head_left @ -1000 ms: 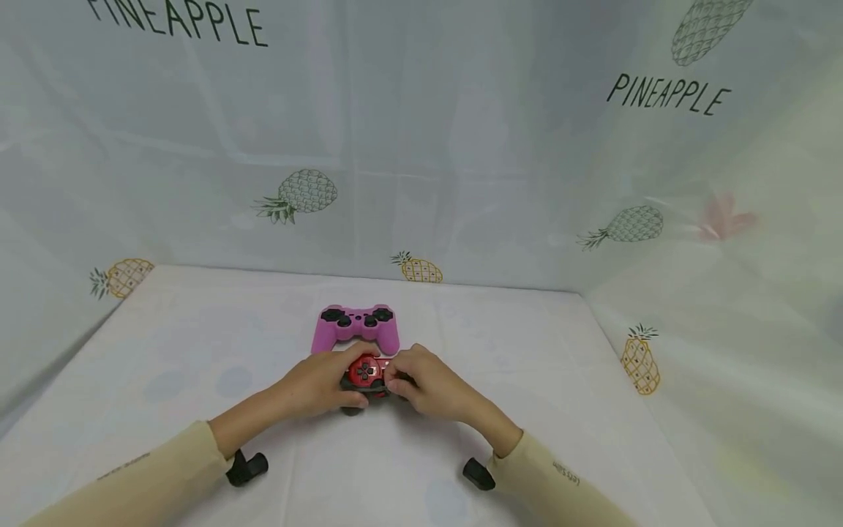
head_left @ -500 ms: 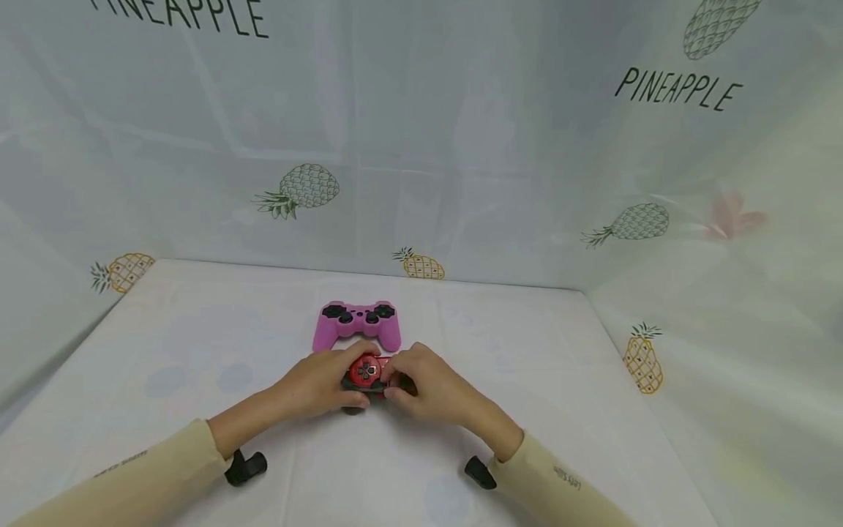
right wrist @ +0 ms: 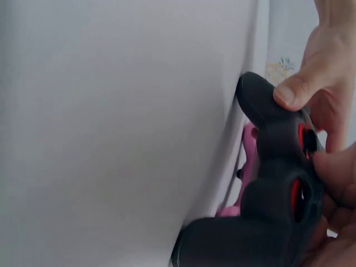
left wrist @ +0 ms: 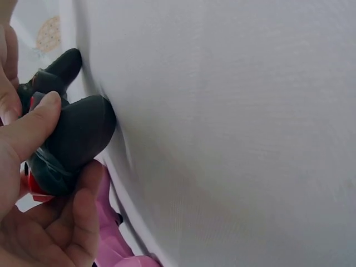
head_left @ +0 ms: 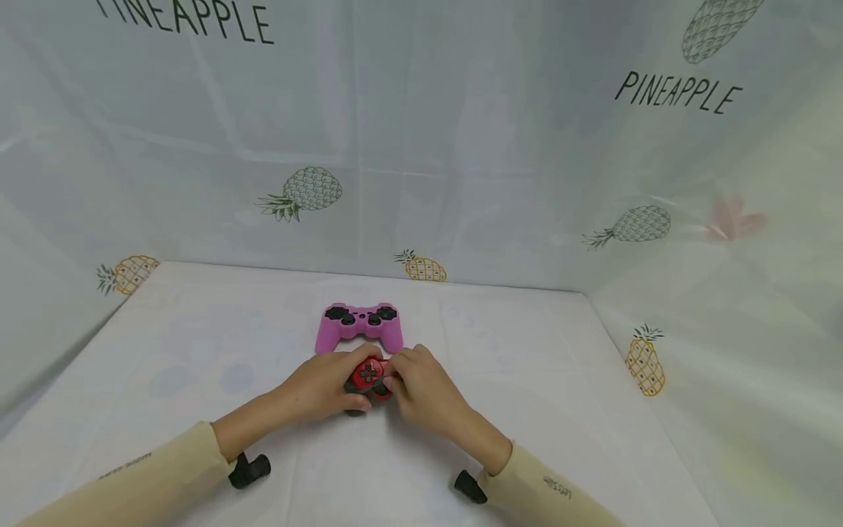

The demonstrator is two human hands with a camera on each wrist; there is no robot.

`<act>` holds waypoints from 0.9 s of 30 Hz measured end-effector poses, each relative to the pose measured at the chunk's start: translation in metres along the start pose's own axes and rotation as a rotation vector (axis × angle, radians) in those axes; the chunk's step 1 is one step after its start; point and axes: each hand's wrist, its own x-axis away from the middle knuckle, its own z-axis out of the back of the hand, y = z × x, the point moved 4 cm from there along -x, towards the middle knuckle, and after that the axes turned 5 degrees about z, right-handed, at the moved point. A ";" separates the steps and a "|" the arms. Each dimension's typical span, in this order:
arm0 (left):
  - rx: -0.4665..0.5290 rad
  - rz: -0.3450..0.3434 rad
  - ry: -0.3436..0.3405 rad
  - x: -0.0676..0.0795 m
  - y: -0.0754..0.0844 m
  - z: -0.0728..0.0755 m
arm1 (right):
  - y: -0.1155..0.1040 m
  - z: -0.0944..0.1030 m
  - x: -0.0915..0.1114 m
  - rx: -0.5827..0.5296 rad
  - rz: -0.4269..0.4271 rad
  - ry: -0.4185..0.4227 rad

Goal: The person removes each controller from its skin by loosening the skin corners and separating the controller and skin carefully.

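Observation:
A red game controller [head_left: 366, 373] with a black sleeve-like cover [right wrist: 272, 161] around its grips is held low over the table, tilted. My left hand [head_left: 323, 384] grips its left end, thumb on the black grip [left wrist: 80, 133] and fingers beneath. Fingers of my right hand [head_left: 424, 388] are curled and pinch at the controller's right part, beside the thumbsticks. In the right wrist view, red rings show through openings in the cover. The right hand hides much of the controller's right half in the head view. A pink game controller [head_left: 358, 322] lies flat just behind.
A white cloth [head_left: 217, 329] covers the table. Behind and at the sides hang pale curtains [head_left: 461, 146] printed with pineapples. Black wrist-worn devices [head_left: 250, 470] stick out near both sleeves.
My right wrist has swung slightly left and toward me, its fingers shifting on the controller. The red controller has tilted a little. The left hand keeps its grip; the pink controller stays put.

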 end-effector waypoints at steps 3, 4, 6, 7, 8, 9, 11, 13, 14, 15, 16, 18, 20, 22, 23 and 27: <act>-0.008 -0.020 0.004 0.000 0.001 0.001 | -0.001 -0.001 -0.001 -0.010 -0.053 0.026; -0.013 -0.026 0.006 0.000 0.001 0.001 | -0.001 -0.001 -0.001 -0.015 -0.068 0.030; -0.017 -0.038 0.010 0.000 0.002 0.001 | -0.001 -0.001 -0.002 -0.035 -0.093 0.031; -0.019 -0.044 0.011 0.000 0.002 0.001 | 0.000 -0.001 -0.002 -0.057 -0.103 0.029; -0.018 -0.048 0.011 0.000 0.002 0.001 | 0.000 -0.001 -0.002 -0.087 -0.111 0.025; -0.018 -0.052 0.010 -0.001 0.002 0.002 | 0.001 0.000 -0.001 -0.117 -0.114 0.021; -0.017 -0.055 0.005 -0.001 0.001 0.002 | 0.003 0.000 -0.001 -0.172 -0.097 0.011; -0.017 -0.054 -0.001 -0.003 0.000 0.002 | 0.006 0.001 -0.001 -0.208 -0.062 -0.005; -0.015 -0.052 -0.005 -0.003 0.000 0.002 | 0.007 0.002 0.000 -0.210 -0.033 -0.016; -0.014 -0.049 -0.010 -0.004 0.000 0.002 | 0.008 0.002 0.000 -0.208 -0.001 -0.029; -0.012 -0.048 -0.015 -0.005 0.000 0.003 | 0.009 0.003 0.001 -0.204 0.035 -0.040; -0.004 -0.044 -0.024 -0.005 0.000 0.003 | 0.011 0.004 0.003 -0.188 0.097 -0.068; 0.006 -0.030 -0.033 -0.005 0.000 0.004 | 0.011 0.005 0.005 -0.161 0.150 -0.085; 0.014 -0.009 -0.040 -0.005 -0.001 0.004 | 0.011 0.004 0.008 -0.122 0.186 -0.095; 0.018 0.004 -0.045 -0.005 -0.002 0.004 | 0.010 0.003 0.009 -0.097 0.201 -0.097; 0.035 0.049 -0.068 -0.005 -0.002 0.004 | 0.008 0.003 0.015 0.003 0.257 -0.081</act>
